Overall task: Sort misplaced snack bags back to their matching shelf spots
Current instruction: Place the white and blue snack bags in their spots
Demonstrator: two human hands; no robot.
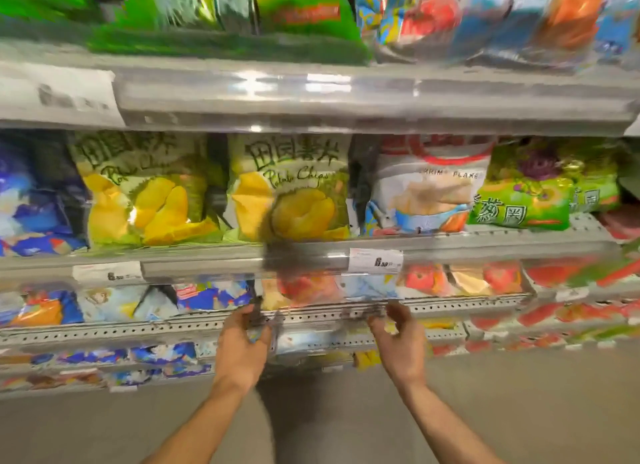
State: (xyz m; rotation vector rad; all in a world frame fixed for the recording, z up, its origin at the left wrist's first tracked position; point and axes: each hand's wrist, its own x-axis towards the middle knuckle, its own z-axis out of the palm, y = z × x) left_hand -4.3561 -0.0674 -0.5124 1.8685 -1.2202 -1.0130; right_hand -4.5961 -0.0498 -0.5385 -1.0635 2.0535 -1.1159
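The whole view is smeared by motion, so much of the print and many edges cannot be read. Both bare forearms reach up from the bottom edge toward a low perforated shelf rail (pixel 346 316). The left hand (pixel 242 346) is just below that rail, fingers curled toward a pale, blurred snack bag (pixel 304 339) that sits between the two hands. Its grip looks closed on the bag's left edge, though the smear hides the fingertips. The right hand (pixel 398 339) is at the bag's right side with fingers bent inward; whether its grip actually holds the bag or only hovers beside it cannot be told. The bag's design is unreadable.

Above the rail, one shelf up, stand two yellow potato chip bags (pixel 294 190) side by side, the right one legible, the left one streaked. Right of them is a white shrimp flakes bag (pixel 429 190), its top hidden behind the shelf edge above, then a green bag (pixel 519 200) lying tilted. Left of the chips, blue bags (pixel 31 200) are cut off by the frame edge. A price tag (pixel 375 261) hangs above the rail, its figures blurred. A dark smudge crosses the shelf front beside that tag; what it is cannot be made out. Top shelf green bags (pixel 304 10) are cropped at the top. Lower shelves below the rail dissolve into coloured streaks.
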